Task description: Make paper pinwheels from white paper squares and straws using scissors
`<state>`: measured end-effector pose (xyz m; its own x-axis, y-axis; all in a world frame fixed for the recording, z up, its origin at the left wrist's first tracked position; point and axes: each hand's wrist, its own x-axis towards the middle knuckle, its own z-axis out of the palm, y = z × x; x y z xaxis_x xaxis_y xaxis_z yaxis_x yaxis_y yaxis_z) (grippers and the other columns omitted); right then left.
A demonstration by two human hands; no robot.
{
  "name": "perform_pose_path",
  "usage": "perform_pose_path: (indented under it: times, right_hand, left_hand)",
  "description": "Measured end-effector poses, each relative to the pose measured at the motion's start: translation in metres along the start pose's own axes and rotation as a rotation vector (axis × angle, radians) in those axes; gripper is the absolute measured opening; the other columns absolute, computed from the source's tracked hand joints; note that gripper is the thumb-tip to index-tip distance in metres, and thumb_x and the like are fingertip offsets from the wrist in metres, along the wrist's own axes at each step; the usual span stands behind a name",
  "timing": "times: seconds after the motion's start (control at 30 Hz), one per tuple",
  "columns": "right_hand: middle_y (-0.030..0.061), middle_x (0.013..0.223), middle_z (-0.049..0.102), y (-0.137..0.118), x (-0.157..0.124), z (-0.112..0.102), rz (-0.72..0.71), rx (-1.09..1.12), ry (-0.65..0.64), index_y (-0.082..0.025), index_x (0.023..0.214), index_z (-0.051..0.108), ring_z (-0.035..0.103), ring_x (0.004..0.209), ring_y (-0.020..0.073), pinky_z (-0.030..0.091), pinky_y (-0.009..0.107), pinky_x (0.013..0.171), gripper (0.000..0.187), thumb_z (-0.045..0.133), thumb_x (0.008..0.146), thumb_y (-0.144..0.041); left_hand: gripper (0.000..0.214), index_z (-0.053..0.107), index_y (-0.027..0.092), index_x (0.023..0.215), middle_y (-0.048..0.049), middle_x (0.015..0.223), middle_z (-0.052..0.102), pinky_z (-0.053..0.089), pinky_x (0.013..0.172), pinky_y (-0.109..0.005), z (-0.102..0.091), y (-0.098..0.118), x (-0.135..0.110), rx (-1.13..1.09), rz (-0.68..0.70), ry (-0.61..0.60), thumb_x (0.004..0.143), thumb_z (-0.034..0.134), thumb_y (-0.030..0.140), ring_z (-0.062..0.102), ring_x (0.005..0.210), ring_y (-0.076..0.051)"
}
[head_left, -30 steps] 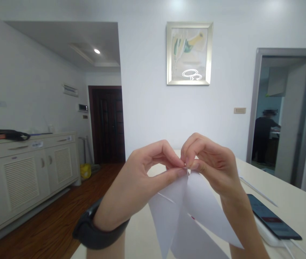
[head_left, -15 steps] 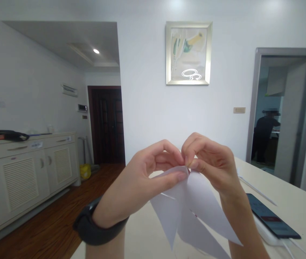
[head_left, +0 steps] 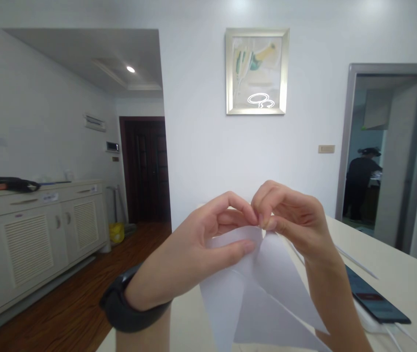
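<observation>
A sheet of white paper (head_left: 278,313), slit into pointed flaps, hangs between my hands above the table. My left hand (head_left: 212,234), with a black band on the wrist, grips its upper part, thumb on the near side and fingers behind. The fingertips of my right hand (head_left: 289,215) are pinched together at the top, where the flaps meet, touching my left index finger. Whatever tiny part lies inside that pinch is mostly hidden. One flap curves down below the right hand, and others spread toward the bottom of the view.
On the white table (head_left: 395,269), a dark phone (head_left: 381,298) rests on a white block with cables, right of my right forearm. A thin white stick (head_left: 355,261) lies behind it. Someone in dark clothes (head_left: 359,181) is beyond the right doorway. Cabinets (head_left: 39,234) stand left.
Both hands have shifted slightly right with the paper. The paper has tilted, so its lower flaps appear broader and closer together. My right fingers remain pinched at the top.
</observation>
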<state>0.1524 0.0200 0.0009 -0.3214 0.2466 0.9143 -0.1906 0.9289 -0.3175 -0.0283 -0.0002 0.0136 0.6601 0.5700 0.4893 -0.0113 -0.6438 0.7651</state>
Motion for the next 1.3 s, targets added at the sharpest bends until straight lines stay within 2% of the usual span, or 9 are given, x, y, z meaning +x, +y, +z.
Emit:
perform_pose_path:
  times: [0.13, 0.3, 0.43, 0.7, 0.87, 1.07, 1.3]
  right_hand:
    - [0.0019, 0.072, 0.055, 0.0, -0.002, -0.001, -0.014, -0.049, 0.044, -0.016, 0.073, 0.062, 0.051, 0.07, 0.0136, 0.043, 0.027, 0.061, 0.009, 0.059, 0.078, -0.01]
    - [0.0025, 0.074, 0.053, 0.0, -0.003, -0.002, -0.005, -0.066, 0.05, -0.017, 0.075, 0.06, 0.051, 0.07, 0.0135, 0.043, 0.026, 0.058, 0.008, 0.057, 0.08, -0.012]
    - [0.003, 0.075, 0.052, 0.001, -0.003, -0.004, 0.023, -0.067, 0.032, -0.016, 0.077, 0.059, 0.05, 0.071, 0.0134, 0.042, 0.025, 0.057, 0.007, 0.054, 0.082, -0.012]
    - [0.0032, 0.077, 0.055, 0.001, -0.004, -0.01, 0.065, -0.082, 0.026, -0.017, 0.079, 0.057, 0.051, 0.073, 0.0131, 0.041, 0.025, 0.059, 0.008, 0.053, 0.082, -0.011]
    - [0.0024, 0.076, 0.054, 0.0, -0.006, -0.012, 0.073, -0.117, 0.072, -0.019, 0.077, 0.057, 0.051, 0.072, 0.0133, 0.042, 0.024, 0.058, 0.009, 0.054, 0.082, -0.013]
    - [0.0025, 0.075, 0.053, 0.001, -0.007, -0.016, 0.075, -0.17, 0.076, -0.019, 0.077, 0.057, 0.05, 0.071, 0.0136, 0.042, 0.025, 0.058, 0.009, 0.053, 0.082, -0.013]
    - [0.0016, 0.074, 0.052, 0.0, -0.007, -0.01, 0.043, -0.242, 0.107, -0.019, 0.078, 0.059, 0.05, 0.069, 0.0131, 0.044, 0.027, 0.063, 0.009, 0.054, 0.082, -0.013]
  left_hand:
    - [0.014, 0.051, 0.022, 0.093, -0.0004, 0.091, 0.062, 0.043, 0.061, -0.018, -0.005, -0.005, -0.003, 0.0, -0.045, 0.029, 0.081, 0.057, 0.022, 0.057, 0.075, -0.01]
    - [0.007, 0.056, 0.019, 0.087, -0.0026, 0.085, 0.063, 0.043, 0.06, -0.018, -0.013, -0.009, -0.005, 0.014, -0.034, 0.114, 0.081, 0.056, 0.022, 0.059, 0.078, -0.013]
    - [0.008, 0.058, 0.019, 0.089, -0.0022, 0.084, 0.064, 0.043, 0.06, -0.018, -0.019, -0.01, -0.007, 0.043, -0.05, 0.118, 0.081, 0.056, 0.022, 0.06, 0.075, -0.012]
    - [0.013, 0.058, 0.021, 0.095, -0.0033, 0.088, 0.066, 0.048, 0.071, -0.023, -0.022, -0.01, -0.01, 0.115, -0.057, 0.13, 0.083, 0.054, 0.024, 0.063, 0.08, -0.015]
    - [0.016, 0.058, 0.022, 0.096, -0.003, 0.088, 0.067, 0.048, 0.07, -0.022, -0.029, -0.012, -0.013, 0.162, -0.036, 0.153, 0.08, 0.057, 0.024, 0.061, 0.079, -0.014]
    - [0.012, 0.061, 0.022, 0.09, -0.0022, 0.088, 0.066, 0.049, 0.071, -0.023, -0.033, -0.012, -0.016, 0.202, -0.02, 0.218, 0.078, 0.06, 0.024, 0.062, 0.08, -0.015]
    - [0.01, 0.063, 0.02, 0.085, -0.0025, 0.086, 0.068, 0.049, 0.072, -0.022, -0.032, -0.012, -0.013, 0.273, -0.004, 0.309, 0.077, 0.061, 0.025, 0.062, 0.08, -0.015]
